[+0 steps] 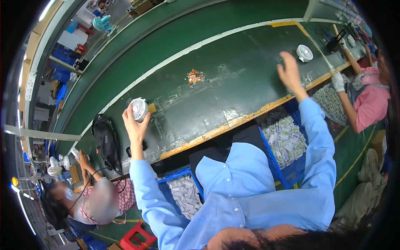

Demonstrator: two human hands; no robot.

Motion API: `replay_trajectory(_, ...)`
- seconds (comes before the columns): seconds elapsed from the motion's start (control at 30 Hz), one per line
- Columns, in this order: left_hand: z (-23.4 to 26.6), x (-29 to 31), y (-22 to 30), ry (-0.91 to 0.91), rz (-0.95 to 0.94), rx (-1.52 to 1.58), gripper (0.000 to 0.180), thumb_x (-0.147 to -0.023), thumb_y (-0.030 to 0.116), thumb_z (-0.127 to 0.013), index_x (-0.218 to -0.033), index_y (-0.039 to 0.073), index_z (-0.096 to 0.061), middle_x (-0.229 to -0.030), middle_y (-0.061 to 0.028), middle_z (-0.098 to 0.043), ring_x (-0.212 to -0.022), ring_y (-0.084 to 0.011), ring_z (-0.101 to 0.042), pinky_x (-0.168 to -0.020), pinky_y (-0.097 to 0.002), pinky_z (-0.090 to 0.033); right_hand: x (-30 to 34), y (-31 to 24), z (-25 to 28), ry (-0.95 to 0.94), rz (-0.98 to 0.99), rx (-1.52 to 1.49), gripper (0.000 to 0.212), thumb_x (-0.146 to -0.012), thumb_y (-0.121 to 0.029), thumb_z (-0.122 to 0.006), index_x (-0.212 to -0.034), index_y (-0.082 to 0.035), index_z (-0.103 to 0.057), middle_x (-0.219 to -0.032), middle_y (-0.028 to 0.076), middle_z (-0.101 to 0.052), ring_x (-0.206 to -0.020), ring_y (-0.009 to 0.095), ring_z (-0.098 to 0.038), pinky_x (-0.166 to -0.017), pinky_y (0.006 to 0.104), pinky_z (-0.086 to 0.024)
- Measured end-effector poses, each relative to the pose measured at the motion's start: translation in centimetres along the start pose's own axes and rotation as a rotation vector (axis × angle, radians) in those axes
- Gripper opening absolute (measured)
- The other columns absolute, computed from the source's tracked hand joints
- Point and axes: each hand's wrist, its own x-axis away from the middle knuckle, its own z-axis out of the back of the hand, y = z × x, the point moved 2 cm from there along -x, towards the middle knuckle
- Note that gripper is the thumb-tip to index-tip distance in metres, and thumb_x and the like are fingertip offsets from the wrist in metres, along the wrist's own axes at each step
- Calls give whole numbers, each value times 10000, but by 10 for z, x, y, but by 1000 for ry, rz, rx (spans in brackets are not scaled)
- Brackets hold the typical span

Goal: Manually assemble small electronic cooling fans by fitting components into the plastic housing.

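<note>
At the left part of the green workbench [233, 87], my left hand [136, 128] is closed around the edge of a small round white fan [139, 109]. The fan's slatted grille shows above my fingers. My right hand [289, 70] is over the right part of the bench with its fingers apart and nothing in it. Just beyond it and to its right, apart from the fingers, a second round white fan [304, 53] sits on the bench. Between my hands, farther back, lies a small pile of orange-and-silver parts [194, 77].
Two blue crates, left [167, 197] and right [273, 164], flank my lap, holding many small whitish pieces. A black bag [106, 139] lies on the bench at left. Co-workers sit at both sides, one wearing white gloves [338, 82]. A red stool [136, 237] stands at lower left.
</note>
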Motion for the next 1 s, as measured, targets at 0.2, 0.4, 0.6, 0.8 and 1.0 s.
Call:
replay_trajectory(0.2,34,5,159,-91,-279,366,799,-654,289,-859,-1338,7,-560,-1248,-195,-560,-1118,-325,-602,-964,-412,-493,31,-194,40,-165,-16,-559,755,-760,-290,-800,-1375,5,-476,-1380,218,-505,-1307,383,-468,-1111,451,-375)
replay_trajectory(0.4,28,57,255,-367,-437,803,822,-604,254,-835,-1325,-28,-557,-1241,-228,-574,-1141,-356,-597,-971,-417,-484,33,-246,58,-62,-181,-665,868,-720,-216,-842,-1425,8,-388,-1394,211,-486,-1302,371,-472,-1109,429,-376)
replay_trajectory(0.6,2,103,240,-477,-175,1097,869,-603,374,-773,-1322,-61,-553,-1229,-222,-587,-1140,-315,-601,-985,-397,-463,83,-226,69,-666,-670,-1531,320,-890,-63,-700,-1182,-2,-584,-976,28,-638,-881,103,-608,-777,266,-510)
replay_trajectory(0.8,-17,160,217,-553,169,1336,1000,-667,551,-778,-1337,-136,-498,-1278,-214,-565,-1170,-274,-587,-1027,-369,-428,119,-234,78,-711,-1010,-1684,352,-894,-103,-709,-1212,-22,-584,-958,11,-626,-861,96,-588,-750,263,-494)
replay_trajectory(1.0,-1,177,223,-440,-157,973,877,-593,415,-819,-1283,-72,-582,-1214,-247,-572,-1091,-338,-614,-932,-398,-491,135,-236,64,-746,-1028,-1565,329,-904,-119,-702,-1203,-46,-584,-1074,13,-661,-945,89,-606,-751,261,-504)
